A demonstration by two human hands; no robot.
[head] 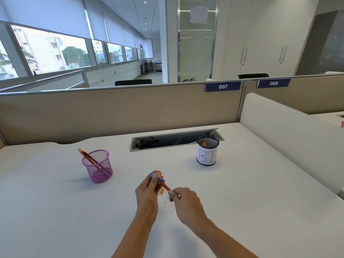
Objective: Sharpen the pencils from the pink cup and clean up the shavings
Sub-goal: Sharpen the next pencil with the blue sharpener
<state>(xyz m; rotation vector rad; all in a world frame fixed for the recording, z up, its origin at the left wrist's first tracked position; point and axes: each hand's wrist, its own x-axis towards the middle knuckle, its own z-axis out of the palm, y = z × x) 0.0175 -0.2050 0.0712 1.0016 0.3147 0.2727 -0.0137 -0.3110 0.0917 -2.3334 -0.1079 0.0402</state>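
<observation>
Left hand (148,190): grips the blue sharpener (156,177).
Right hand (184,199): pinches the red pencil (166,186).
Advice: turn slowly, keep the pencil straight, above the shavings (161,191).

The pink cup (97,167), a round wire-mesh holder, stands upright on the white worktop (242,183), left of centre. Two red-and-black striped pencils (87,155) lean in it, sharpened tips up and tilted to the far left. Near centre, a third pencil (166,186) of the same pattern is pinched by the right grip (183,199); its far end sits in a small blue sharpener (156,177) held by the left grip (147,192). A curl of orange shavings (161,191) lies on the worktop just under the sharpener, with dark specks (166,200) scattered just nearer. Far right stands a black mesh cup (207,154) wrapped in white paper marked "BI", with an orange scrap inside.
</observation>
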